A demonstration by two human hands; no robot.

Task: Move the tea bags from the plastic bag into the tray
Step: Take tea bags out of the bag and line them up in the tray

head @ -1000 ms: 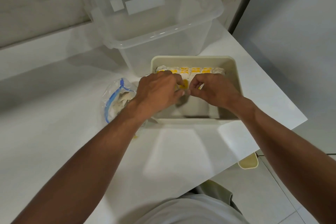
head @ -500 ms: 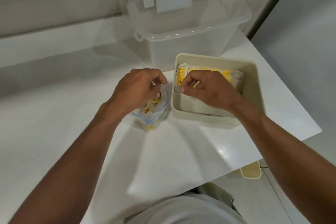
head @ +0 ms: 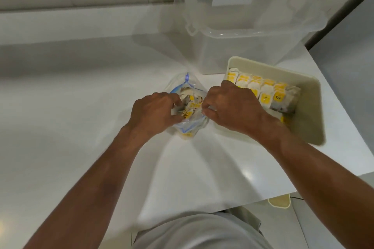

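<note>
Head view: my left hand (head: 153, 115) and right hand (head: 232, 107) each pinch an edge of the plastic bag (head: 192, 127) on the desk (head: 81, 107), beside the tray (head: 310, 107); tea bags (head: 191, 107) inside look light, papery, crushable; I'd take several by their flat sides, gently.

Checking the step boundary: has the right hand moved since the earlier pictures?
Yes. The right hand has moved left, off the tea bags in the tray and over its left wall, to the mouth of the plastic bag, which it pinches.
</note>
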